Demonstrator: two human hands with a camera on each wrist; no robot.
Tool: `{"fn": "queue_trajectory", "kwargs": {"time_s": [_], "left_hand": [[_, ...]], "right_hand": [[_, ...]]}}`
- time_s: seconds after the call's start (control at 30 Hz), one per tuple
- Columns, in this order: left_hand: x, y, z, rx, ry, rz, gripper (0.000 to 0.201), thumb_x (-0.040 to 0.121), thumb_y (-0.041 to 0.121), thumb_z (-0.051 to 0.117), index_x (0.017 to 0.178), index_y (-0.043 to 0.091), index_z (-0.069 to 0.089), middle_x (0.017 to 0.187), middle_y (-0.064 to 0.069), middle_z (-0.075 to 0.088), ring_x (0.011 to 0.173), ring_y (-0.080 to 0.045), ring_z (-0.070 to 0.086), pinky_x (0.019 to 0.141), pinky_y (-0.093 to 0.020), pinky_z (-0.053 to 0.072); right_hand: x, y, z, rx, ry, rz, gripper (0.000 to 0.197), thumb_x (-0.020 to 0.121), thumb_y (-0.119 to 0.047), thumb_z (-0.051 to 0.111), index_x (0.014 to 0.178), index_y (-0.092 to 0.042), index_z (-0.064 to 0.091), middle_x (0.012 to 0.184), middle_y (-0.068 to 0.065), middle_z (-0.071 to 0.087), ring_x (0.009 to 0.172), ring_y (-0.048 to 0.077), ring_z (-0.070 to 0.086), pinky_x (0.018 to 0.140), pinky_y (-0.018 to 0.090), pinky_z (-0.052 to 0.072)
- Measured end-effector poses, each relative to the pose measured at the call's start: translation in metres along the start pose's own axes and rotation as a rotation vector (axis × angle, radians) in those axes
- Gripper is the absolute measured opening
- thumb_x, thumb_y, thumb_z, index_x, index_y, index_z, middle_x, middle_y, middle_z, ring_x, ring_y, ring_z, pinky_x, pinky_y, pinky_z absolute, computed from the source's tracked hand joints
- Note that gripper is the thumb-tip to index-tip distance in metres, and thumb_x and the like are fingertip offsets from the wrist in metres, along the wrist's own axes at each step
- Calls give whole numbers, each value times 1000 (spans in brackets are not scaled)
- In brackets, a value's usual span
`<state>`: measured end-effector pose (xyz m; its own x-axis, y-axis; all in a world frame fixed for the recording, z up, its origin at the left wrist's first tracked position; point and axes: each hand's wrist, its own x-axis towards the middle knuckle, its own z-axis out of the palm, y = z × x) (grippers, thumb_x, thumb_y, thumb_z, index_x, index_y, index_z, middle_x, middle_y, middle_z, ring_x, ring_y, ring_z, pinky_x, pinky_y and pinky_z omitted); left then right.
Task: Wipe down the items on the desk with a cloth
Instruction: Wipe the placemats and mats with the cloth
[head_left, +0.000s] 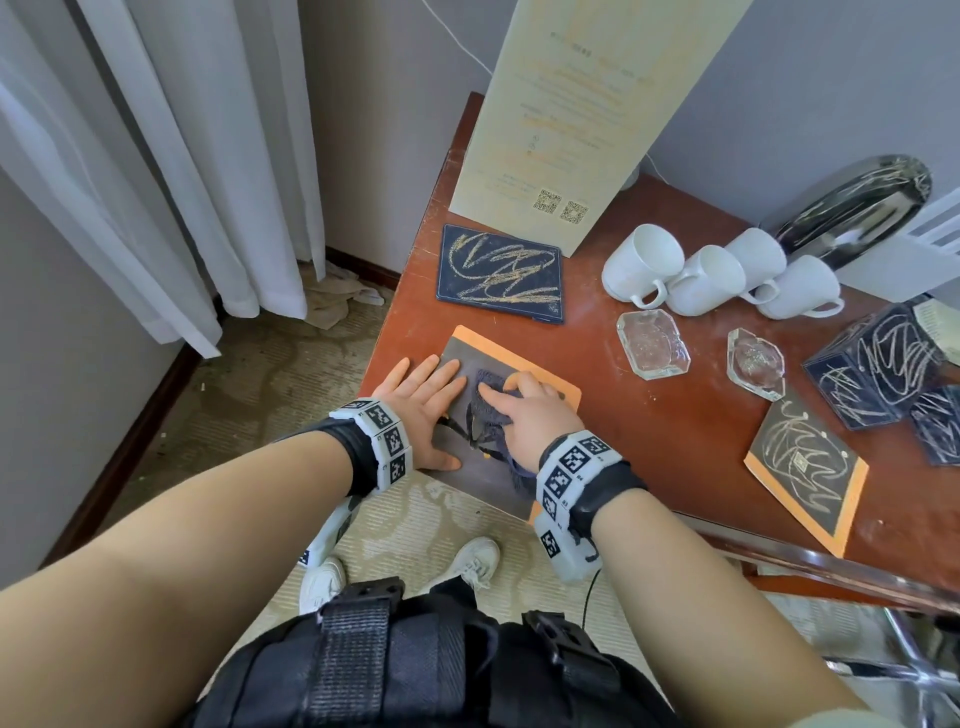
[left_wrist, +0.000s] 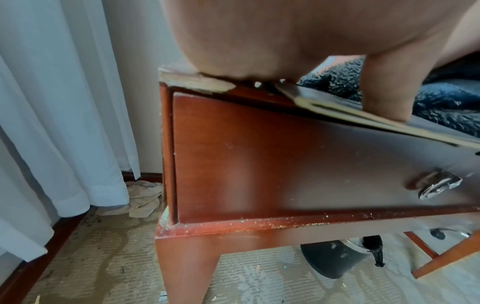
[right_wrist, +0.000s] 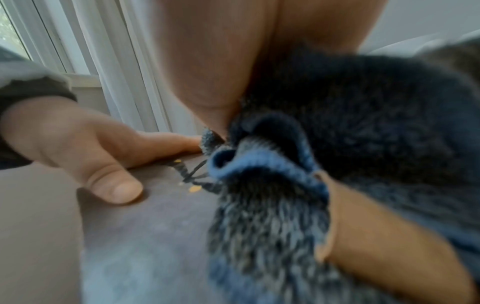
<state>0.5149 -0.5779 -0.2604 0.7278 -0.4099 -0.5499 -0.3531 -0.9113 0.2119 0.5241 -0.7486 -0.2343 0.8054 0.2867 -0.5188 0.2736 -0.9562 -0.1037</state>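
At the near left corner of the surface (head_left: 675, 415) lies a grey board with an orange border (head_left: 462, 358), and part of it hangs over the front edge. My left hand (head_left: 421, 410) lies flat on the left part of this board, the fingers straight and together, the thumb (left_wrist: 384, 96) pressing near the front edge; it holds nothing. My right hand (head_left: 524, 415) is on the dark blue-grey cloth (head_left: 485, 384) and presses it on the middle of the board. The fingers are bent over the cloth, and in the right wrist view the cloth (right_wrist: 350, 127) is bunched against my palm, with its blue hem and some loose threads coming out below.

Behind the board lies a dark pad with yellow scribbles (head_left: 500, 273), and behind that pad stands a tall cream sign (head_left: 582, 104). To the right, four white mugs (head_left: 719, 273) lie on their sides close together. In front of the mugs are two glass ashtrays (head_left: 653, 343), a little apart. At the far right is a dark box with white scribbles (head_left: 878, 364), and in front of it lies a second orange-bordered board with scribbles (head_left: 805, 467). A dark oval tray (head_left: 857, 208) leans at the back.
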Motion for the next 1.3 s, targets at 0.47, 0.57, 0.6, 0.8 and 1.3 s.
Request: {"fn": "queue_trajectory", "kwargs": {"time_s": [0.47,0.57,0.6,0.8,1.3], "left_hand": [[-7,-21,-4,59,-52,-115,94,81,74,36,145,32,-20,153,8,-26,141,-26,-24,111,-50,-16],[-9,-24,-4,74,-54,-146,94,81,75,35,145,33,-20,153,9,-26,141,-27,-24,110,-53,-15],[-9,-25,-5,76,-54,-155,94,81,75,35,145,33,-20,153,9,-26,140,-27,-24,110,-53,-15],[-10,-30,-8,101,-51,-191,91,83,73,34,145,34,-18,154,8,-24,141,-27,-22,111,-55,-13],[12,-24,-35,-104,211,-302,71,86,56,50,143,22,25,150,-3,23,141,-25,15,117,-44,11]], "right_hand": [[-7,28,-21,152,3,11,50,94,-8,40,140,-25,41,132,2,38,118,23,42,96,26,34],[-10,29,-21,184,117,40,52,93,-8,39,140,-30,40,133,-1,36,118,21,40,95,25,35],[-9,27,-18,155,44,35,50,94,-11,40,140,-29,40,129,-1,37,116,21,42,91,23,34],[-9,40,-17,194,23,97,52,93,-9,39,141,-28,40,135,1,36,119,22,43,99,25,34],[-21,92,-41,421,124,103,46,95,-5,34,137,-21,45,134,5,37,123,22,42,106,28,28]]}}
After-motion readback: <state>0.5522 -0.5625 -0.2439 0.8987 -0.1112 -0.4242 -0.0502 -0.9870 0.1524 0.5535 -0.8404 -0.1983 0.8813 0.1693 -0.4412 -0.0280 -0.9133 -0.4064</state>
